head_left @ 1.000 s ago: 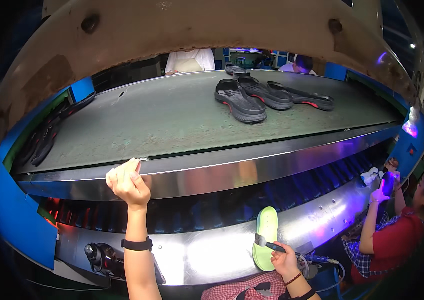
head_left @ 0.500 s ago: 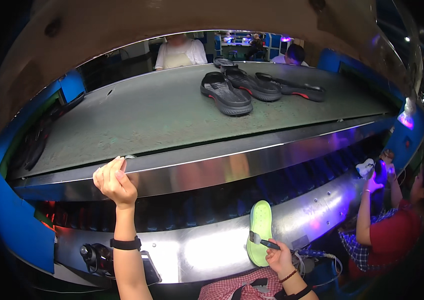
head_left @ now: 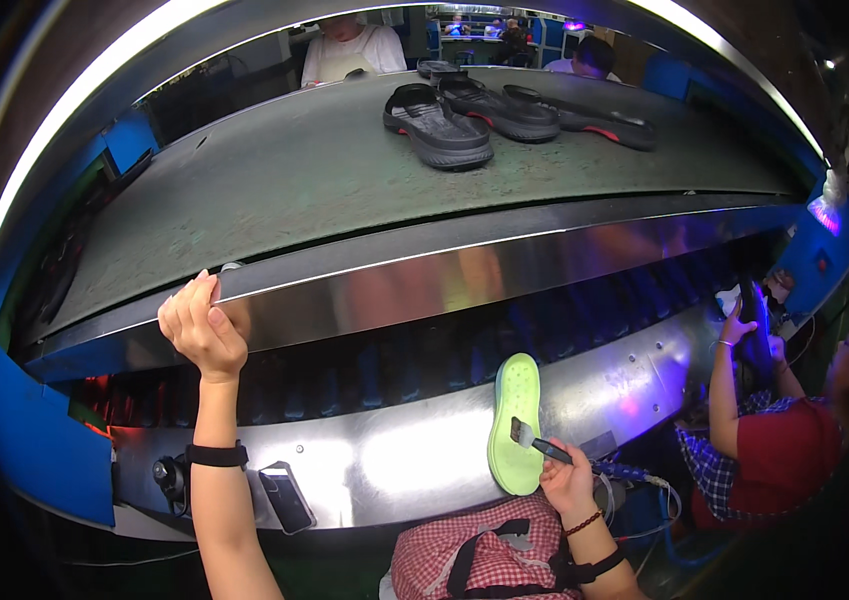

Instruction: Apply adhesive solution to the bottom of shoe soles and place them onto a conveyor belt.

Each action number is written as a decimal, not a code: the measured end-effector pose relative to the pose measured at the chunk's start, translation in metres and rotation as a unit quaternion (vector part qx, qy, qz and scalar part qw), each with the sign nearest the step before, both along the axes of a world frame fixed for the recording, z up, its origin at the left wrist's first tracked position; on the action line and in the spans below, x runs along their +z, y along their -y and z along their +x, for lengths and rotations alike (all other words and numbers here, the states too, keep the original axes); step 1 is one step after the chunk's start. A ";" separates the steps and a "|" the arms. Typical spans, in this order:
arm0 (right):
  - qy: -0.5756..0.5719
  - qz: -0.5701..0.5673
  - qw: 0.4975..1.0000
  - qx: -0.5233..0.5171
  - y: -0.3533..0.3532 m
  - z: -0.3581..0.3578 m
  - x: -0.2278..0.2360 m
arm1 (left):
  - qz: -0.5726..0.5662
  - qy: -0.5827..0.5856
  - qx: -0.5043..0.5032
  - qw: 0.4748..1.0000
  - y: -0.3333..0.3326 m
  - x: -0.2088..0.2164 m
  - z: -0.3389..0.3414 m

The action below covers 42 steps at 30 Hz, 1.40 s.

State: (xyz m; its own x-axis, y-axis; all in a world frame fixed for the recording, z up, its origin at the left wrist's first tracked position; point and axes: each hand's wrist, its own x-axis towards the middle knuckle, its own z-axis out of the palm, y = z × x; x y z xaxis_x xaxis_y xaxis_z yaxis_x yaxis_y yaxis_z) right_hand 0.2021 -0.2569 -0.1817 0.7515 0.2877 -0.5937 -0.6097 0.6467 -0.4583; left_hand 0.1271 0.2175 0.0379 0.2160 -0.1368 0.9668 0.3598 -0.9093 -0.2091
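Fingers curled over the upper edge of the metal rail [head_left: 374,296], my left hand [head_left: 204,328] is closed at the rail's left part. A pale round rim, too small to name, shows beside its fingertips. My right hand [head_left: 568,482] is closed around the dark handle of a flat brush [head_left: 551,450]. The brush's bristle end is over the inner face of a light green shoe sole [head_left: 515,400]; whether it touches cannot be told. Dotted with small holes toward its far end, the sole lies on the shiny metal shelf [head_left: 384,465] below the rail.
Several black shoe soles [head_left: 444,130] with red accents lie on the green conveyor belt [head_left: 284,170] beyond the rail. A phone [head_left: 287,497] and a dark bottle [head_left: 170,478] stand near my left forearm. At right, a co-worker in red [head_left: 784,455] handles a dark piece under purple light.
The brush has shifted from the sole's left edge toward its middle. The whole scene sits higher in view as my head tilted. My left hand stays at the rail.
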 end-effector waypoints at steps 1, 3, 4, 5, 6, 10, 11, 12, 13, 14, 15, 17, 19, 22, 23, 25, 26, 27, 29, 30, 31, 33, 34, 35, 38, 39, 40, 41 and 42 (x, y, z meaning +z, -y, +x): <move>-0.006 -0.001 1.000 -0.003 0.001 0.001 -0.001 | -0.003 0.005 -0.001 1.000 0.000 0.000 0.001; -0.004 0.004 1.000 -0.005 0.003 0.005 -0.002 | -0.001 0.000 0.004 1.000 0.001 0.000 0.001; -0.003 0.000 1.000 -0.010 0.004 0.006 -0.002 | 0.000 0.000 0.007 1.000 0.001 0.000 0.001; -0.002 0.001 1.000 -0.010 0.006 0.008 -0.001 | -0.001 0.004 0.005 1.000 0.001 0.000 0.001; -0.001 0.002 1.000 -0.014 0.007 0.010 -0.001 | 0.000 0.001 0.010 1.000 0.001 -0.001 0.001; -0.015 -0.016 0.999 -0.030 0.010 0.013 -0.003 | -0.008 -0.001 0.010 1.000 0.001 -0.002 0.001; -0.022 -0.018 0.999 -0.033 0.010 0.014 -0.004 | -0.012 0.000 0.005 1.000 0.002 -0.002 0.001; -0.032 -0.026 0.999 -0.033 0.010 0.014 -0.006 | -0.012 0.002 0.009 1.000 0.002 -0.002 0.001; -0.027 -0.018 0.999 -0.032 0.010 0.014 -0.007 | -0.013 0.000 0.013 1.000 0.003 -0.002 0.001; -0.027 -0.013 0.999 -0.029 0.011 0.014 -0.009 | -0.014 0.000 0.012 1.000 0.003 -0.002 0.001; -0.030 -0.018 0.999 -0.031 0.011 0.015 -0.010 | -0.011 0.006 0.005 1.000 0.004 -0.001 0.001; -0.023 -0.005 0.999 -0.022 0.011 0.015 -0.013 | -0.015 0.000 0.007 1.000 0.005 -0.001 0.001; -0.021 -0.002 1.000 -0.021 0.011 0.016 -0.015 | -0.019 0.001 0.004 1.000 0.006 -0.001 0.001; -0.021 0.005 1.000 -0.010 0.009 0.017 -0.017 | -0.019 0.004 0.010 1.000 0.006 -0.002 0.002; -0.027 -0.003 1.000 -0.016 0.009 0.018 -0.018 | -0.018 0.004 0.010 1.000 0.006 -0.002 0.002; -0.017 0.001 1.000 -0.012 0.008 0.019 -0.018 | -0.018 0.006 0.006 1.000 0.006 -0.003 0.002; -0.023 -0.005 1.000 -0.015 0.007 0.019 -0.019 | -0.016 0.007 0.004 1.000 0.006 -0.002 0.002; -0.016 0.002 1.000 -0.013 0.007 0.018 -0.019 | -0.016 0.008 0.002 1.000 0.006 -0.002 0.002; -0.011 0.002 1.000 -0.016 0.008 0.017 -0.020 | -0.016 0.005 0.008 1.000 0.007 -0.002 0.001; -0.016 0.009 1.000 -0.008 0.008 0.016 -0.020 | -0.014 0.004 0.009 1.000 0.008 -0.001 0.001; -0.016 0.009 1.000 -0.007 0.008 0.016 -0.020 | -0.012 0.003 0.006 1.000 0.009 0.000 0.002; -0.026 0.013 0.999 -0.014 0.008 0.016 -0.020 | -0.019 -0.003 -0.001 1.000 0.010 0.001 0.003; -0.032 0.017 0.999 -0.019 0.008 0.016 -0.020 | -0.013 -0.005 0.006 1.000 0.010 0.001 0.003; -0.033 0.019 0.999 -0.018 0.008 0.016 -0.019 | -0.013 0.001 0.006 1.000 0.010 0.001 0.003; -0.039 0.002 0.999 -0.021 0.008 0.017 -0.019 | -0.016 0.007 0.001 1.000 0.011 0.001 0.004; -0.035 0.007 0.999 -0.016 0.009 0.017 -0.019 | -0.014 0.001 0.003 1.000 0.011 0.001 0.004; -0.036 0.005 0.999 -0.016 0.009 0.018 -0.018 | -0.012 0.001 0.003 1.000 0.011 0.001 0.005; -0.033 0.009 0.999 -0.012 0.009 0.018 -0.018 | -0.013 0.005 0.000 1.000 0.011 0.001 0.005; -0.037 0.002 0.999 -0.016 0.009 0.019 -0.018 | -0.014 0.008 -0.001 1.000 0.011 0.000 0.005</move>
State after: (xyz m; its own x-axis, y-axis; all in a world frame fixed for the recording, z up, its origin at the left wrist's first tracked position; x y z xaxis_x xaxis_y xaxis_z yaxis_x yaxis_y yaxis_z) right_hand 0.2207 -0.2663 -0.1992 0.7147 0.2667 -0.6466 -0.6203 0.6689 -0.4097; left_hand 0.1321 0.2063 0.0381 0.2012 -0.1094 0.9734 0.3617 -0.9152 -0.1776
